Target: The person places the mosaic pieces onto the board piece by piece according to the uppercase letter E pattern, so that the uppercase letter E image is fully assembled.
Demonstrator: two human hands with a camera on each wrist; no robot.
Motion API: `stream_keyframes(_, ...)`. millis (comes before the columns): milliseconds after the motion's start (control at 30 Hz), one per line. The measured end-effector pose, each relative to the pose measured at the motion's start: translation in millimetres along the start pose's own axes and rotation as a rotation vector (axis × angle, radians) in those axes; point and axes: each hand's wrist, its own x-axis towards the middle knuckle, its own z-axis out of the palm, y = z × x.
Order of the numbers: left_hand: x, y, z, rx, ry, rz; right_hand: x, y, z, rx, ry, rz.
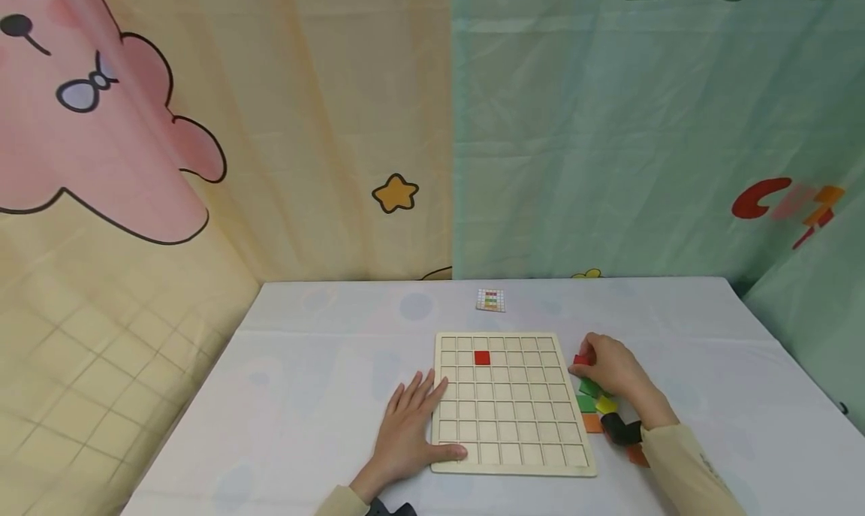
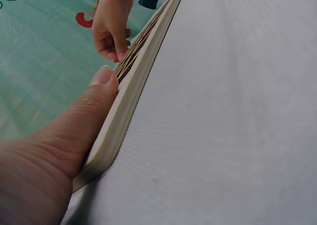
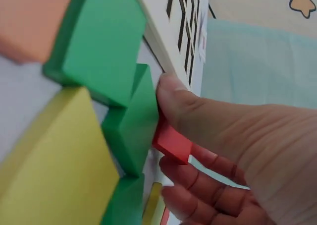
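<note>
A pale wooden grid board lies on the table, and one red square tile sits in a cell of its second row. My left hand rests at the board's left side with fingers spread, its thumb over the near-left corner. Just right of the board, my right hand pinches another red tile between thumb and fingers. Beside that hand lie green tiles, a yellow tile and orange tiles, some leaning on each other.
A small card with a coloured grid pattern lies beyond the board. The white tablecloth covers the table, whose back edge meets hanging printed curtains. A dark wrist strap overlaps part of the tile pile.
</note>
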Motion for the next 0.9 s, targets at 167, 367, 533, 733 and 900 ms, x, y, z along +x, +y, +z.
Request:
stream_keyframes(167,0.3,0.7,0.1,-0.006,-0.003,-0.001,-0.5,0,3,0.065,0.049,0.02)
stream_keyframes(367,0.5,0.3,0.2,-0.013,-0.001,0.0,1.6,-11,7,0.111,0.217,-0.068)
stream_keyframes(533,0.6,-0.7,0.3,0.002,0.003,0.0,7.9,-31,20,0.191,0.215,-0.162)
stream_keyframes(733,0.4,0.2,-0.6,-0.003,0.002,-0.004,19.7,-55,40,0.305,0.057,-0.201)
stream_keyframes(900,-0.1,0.6,-1.2,0.0,-0.003,-0.008,28.8,-66,53,0.344,0.013,-0.208)
